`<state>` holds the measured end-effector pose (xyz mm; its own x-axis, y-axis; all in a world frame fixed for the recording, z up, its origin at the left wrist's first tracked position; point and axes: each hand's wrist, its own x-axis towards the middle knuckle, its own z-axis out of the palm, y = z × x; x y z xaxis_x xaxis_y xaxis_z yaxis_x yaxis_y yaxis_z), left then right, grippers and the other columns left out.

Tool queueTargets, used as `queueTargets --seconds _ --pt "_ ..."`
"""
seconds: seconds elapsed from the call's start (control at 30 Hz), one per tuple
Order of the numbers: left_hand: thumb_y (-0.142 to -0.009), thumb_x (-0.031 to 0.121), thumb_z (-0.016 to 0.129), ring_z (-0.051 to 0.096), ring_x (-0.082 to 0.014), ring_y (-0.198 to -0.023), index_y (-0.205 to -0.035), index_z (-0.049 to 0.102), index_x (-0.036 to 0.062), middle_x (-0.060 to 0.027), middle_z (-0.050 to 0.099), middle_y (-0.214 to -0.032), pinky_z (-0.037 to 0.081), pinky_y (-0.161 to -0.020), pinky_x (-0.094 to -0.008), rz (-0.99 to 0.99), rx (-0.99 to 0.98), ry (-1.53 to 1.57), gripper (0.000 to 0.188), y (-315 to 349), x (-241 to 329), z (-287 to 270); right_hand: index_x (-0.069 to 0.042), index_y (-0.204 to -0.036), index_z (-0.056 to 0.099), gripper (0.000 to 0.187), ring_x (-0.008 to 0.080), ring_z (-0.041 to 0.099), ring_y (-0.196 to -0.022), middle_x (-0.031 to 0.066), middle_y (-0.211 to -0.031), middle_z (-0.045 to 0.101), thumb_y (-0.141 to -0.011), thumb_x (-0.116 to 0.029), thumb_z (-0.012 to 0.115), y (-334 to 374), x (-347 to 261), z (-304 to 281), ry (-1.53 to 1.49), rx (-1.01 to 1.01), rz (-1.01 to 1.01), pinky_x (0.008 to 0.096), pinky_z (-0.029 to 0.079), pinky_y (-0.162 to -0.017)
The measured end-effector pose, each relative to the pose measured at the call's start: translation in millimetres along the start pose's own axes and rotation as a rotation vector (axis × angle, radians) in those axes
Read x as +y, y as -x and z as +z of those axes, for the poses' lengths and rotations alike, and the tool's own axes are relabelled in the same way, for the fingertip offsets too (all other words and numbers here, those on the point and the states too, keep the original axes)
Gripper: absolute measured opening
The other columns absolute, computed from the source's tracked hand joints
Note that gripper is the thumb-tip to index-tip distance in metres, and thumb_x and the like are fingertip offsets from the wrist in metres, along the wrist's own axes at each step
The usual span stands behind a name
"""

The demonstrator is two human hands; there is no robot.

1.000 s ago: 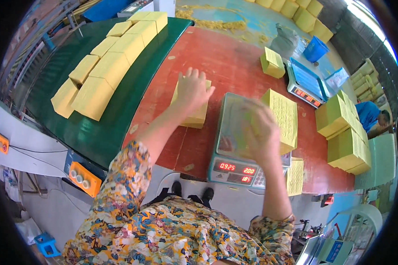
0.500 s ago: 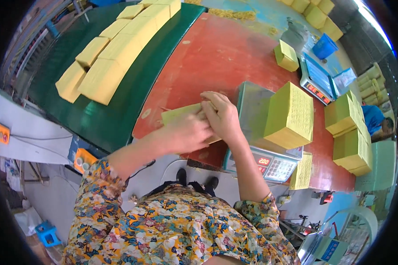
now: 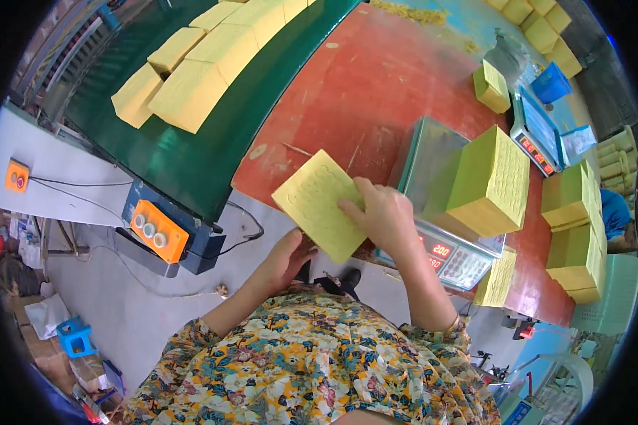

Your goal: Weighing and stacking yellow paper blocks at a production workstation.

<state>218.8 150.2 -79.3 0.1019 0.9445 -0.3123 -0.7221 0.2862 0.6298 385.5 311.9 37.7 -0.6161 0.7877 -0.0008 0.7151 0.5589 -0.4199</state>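
A rectangular piece of yellow paper (image 3: 322, 205) with embossed curls, a sheet or thin stack, is tilted up over the red table's front edge. My right hand (image 3: 386, 212) grips its right side, thumb on the face and fingers behind. My left hand (image 3: 289, 258) is lower, close to my body and just below the paper's lower left edge, its thumb and fingers apart and nothing seen in it. To the right of my right hand, a tall block of yellow paper (image 3: 488, 185) rests on the metal pan of a digital scale (image 3: 457, 261) with lit red digits.
Rows of yellow paper blocks (image 3: 209, 67) line the green conveyor belt (image 3: 145, 152) at left. An orange button box (image 3: 159, 230) juts out at its near end. On the red table (image 3: 347, 85), a second scale (image 3: 535, 138) and more blocks (image 3: 574, 244) stand at right, near another person (image 3: 617, 216).
My hands were together over the paper on the table. Now the right hand holds it raised with its face showing, while the left has let go and drawn back toward my body.
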Motion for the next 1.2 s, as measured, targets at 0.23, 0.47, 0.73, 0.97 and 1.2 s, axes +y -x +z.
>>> queueTargets --seconds 0.23,0.47,0.73,0.97,1.2 --pt "-0.102 0.046 0.044 0.043 -0.0248 -0.136 -0.146 0.038 0.0034 -0.0106 0.045 -0.149 0.034 -0.113 -0.0429 0.190 0.157 -0.064 0.062 5 18 21 -0.002 -0.098 0.055 0.047 0.0379 0.069 -0.075 0.0212 -0.085 0.068 -0.086 -0.046 0.066 38 2 31 -0.163 0.148 0.069 0.0476 0.055 -0.065" --pt "-0.102 0.024 0.042 0.050 -0.0250 -0.128 -0.146 0.033 0.0023 -0.0144 0.048 -0.142 0.042 -0.107 -0.0391 0.229 0.132 -0.683 0.050 28 32 41 0.001 -0.108 0.054 0.049 0.0409 0.066 -0.086 0.0218 -0.094 0.067 -0.089 -0.043 0.065 65 -2 11 -0.373 -0.001 0.080 0.0490 0.053 -0.074" --pt "-0.103 0.031 0.040 0.055 -0.0252 -0.121 -0.139 0.045 0.0015 -0.0142 0.054 -0.135 0.047 -0.102 -0.0401 0.402 -0.078 -0.219 0.046 16 70 164 0.004 -0.131 0.051 0.055 0.0329 0.068 -0.098 0.0235 -0.110 0.066 -0.093 -0.032 0.064 134 46 -91 -0.896 0.453 0.087 0.0411 0.054 -0.082" --pt "-0.094 0.012 0.062 0.054 -0.0258 -0.123 -0.138 0.045 0.0012 -0.0137 0.052 -0.137 0.044 -0.105 -0.0411 0.616 -0.658 -0.629 0.049 -129 88 283 -0.001 -0.126 0.060 0.043 0.0104 0.063 -0.086 0.0067 -0.105 0.067 -0.098 -0.035 0.058 127 133 -204 -1.216 0.620 0.191 0.0265 0.051 -0.072" --pt "-0.086 0.049 0.064 0.060 -0.0196 -0.110 -0.133 0.055 0.0120 -0.0055 0.063 -0.122 0.047 -0.091 -0.0394 -0.034 -0.298 -0.585 0.060 -181 92 366 -0.001 -0.118 0.064 0.038 0.0206 0.063 -0.088 0.0104 -0.101 0.066 -0.096 -0.032 0.059 93 203 -204 -1.447 0.501 0.322 0.0350 0.051 -0.073"
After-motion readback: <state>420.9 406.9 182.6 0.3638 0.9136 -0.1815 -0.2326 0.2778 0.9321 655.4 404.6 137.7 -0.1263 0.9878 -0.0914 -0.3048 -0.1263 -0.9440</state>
